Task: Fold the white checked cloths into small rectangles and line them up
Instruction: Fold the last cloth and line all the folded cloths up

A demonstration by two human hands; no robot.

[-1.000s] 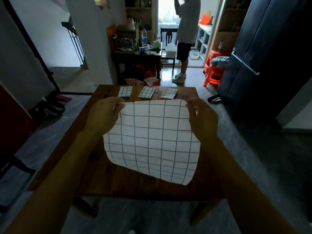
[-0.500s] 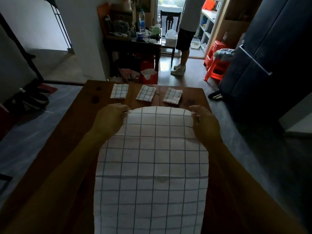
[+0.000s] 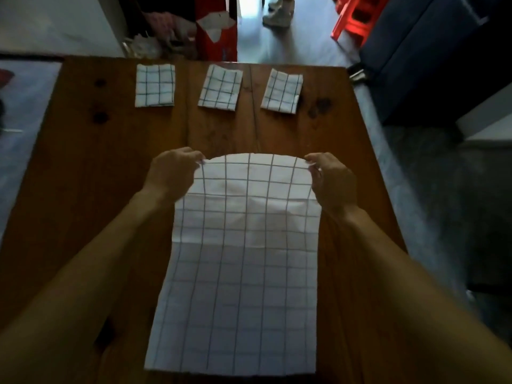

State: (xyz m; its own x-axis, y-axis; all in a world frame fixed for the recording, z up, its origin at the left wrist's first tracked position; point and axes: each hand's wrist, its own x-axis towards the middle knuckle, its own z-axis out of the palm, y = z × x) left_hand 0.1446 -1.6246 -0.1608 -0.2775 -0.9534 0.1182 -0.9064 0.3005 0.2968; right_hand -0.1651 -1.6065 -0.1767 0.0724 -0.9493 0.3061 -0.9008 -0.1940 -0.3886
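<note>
Dim indoor scene; daylight enters from the far doorway beyond the pinched cloth (image 3: 241, 261), brightening the floor there; wide-angle bending at edges, forearms shadowed, slight blur

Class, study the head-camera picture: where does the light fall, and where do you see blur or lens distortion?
Head view: dim indoor light, brightest on the floor beyond the table; the unfolded checked cloth glows pale between the left hand and right hand, its grid lines bowed by the wide lens; the red stool is softly blurred.

Dark wooden table (image 3: 83, 167) with three folded cloths (image 3: 220, 87) in a far-edge row, one open cloth (image 3: 243, 273) nearer.
</note>
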